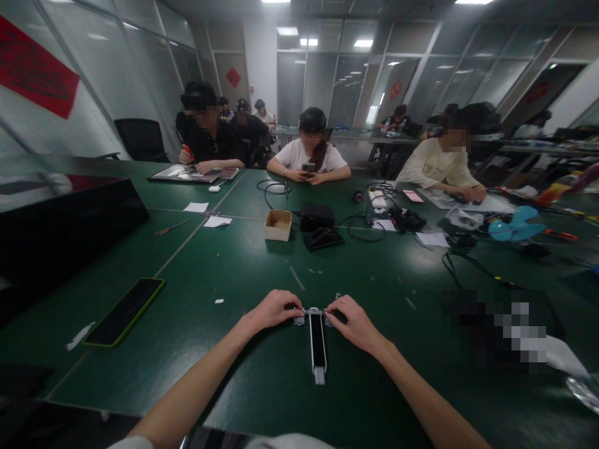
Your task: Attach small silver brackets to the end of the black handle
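A slim white device with a long black panel (318, 342) lies on the green table (253, 374), its narrow light tab pointing toward me. Small metal parts stick out on both sides of its far end. My left hand (279, 308) pinches the left side of that far end, fingertips on the metal piece. On the opposite side, the fingers of my right hand (350, 318) close on the right metal piece. A small shiny bit (337, 295) sits just beyond my right fingers.
A phone with a green edge (125, 312) lies at left, near a screwdriver (172, 228). Farther back are a small box (277, 225), a black case (317, 216) and cables. A blue fan (517, 226) stands at right. Several people sit across the table.
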`<state>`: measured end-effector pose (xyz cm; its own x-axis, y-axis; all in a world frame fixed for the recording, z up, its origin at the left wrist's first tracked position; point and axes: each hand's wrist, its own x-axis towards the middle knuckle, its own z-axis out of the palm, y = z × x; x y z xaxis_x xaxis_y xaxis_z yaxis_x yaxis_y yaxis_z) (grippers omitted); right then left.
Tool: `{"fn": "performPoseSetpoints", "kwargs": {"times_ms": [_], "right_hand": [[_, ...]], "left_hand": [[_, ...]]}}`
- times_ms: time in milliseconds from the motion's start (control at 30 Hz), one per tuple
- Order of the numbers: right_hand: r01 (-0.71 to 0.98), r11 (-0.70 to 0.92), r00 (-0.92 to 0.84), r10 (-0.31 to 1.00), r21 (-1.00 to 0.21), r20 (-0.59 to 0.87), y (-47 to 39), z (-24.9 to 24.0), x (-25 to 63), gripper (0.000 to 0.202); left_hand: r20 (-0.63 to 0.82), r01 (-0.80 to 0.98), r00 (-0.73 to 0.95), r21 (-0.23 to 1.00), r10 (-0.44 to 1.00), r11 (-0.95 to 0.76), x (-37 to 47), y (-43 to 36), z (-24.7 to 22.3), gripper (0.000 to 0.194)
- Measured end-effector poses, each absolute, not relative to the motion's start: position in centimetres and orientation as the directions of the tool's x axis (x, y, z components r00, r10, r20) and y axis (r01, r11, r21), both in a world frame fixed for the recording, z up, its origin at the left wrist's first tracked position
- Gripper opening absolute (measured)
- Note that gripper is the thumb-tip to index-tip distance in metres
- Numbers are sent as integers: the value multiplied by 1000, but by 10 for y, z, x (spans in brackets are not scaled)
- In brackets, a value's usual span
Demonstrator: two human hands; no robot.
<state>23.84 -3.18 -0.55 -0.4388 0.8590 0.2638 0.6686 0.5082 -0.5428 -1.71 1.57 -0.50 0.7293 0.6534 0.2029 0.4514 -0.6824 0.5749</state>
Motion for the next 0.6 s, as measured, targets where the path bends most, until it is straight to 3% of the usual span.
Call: {"fn": "performPoseSetpoints", "kwargs": {"times_ms": [367,600], "right_hand": [[655,531,-461,845,-537,272,-31,-3,240,13],[678,483,-446,869,-554,212,-33,-3,240,11]], "left_hand": [[271,435,718,545,642,-717,-11,11,-4,17],[255,465,649,614,717,-638,-6,8,-9,17]]}}
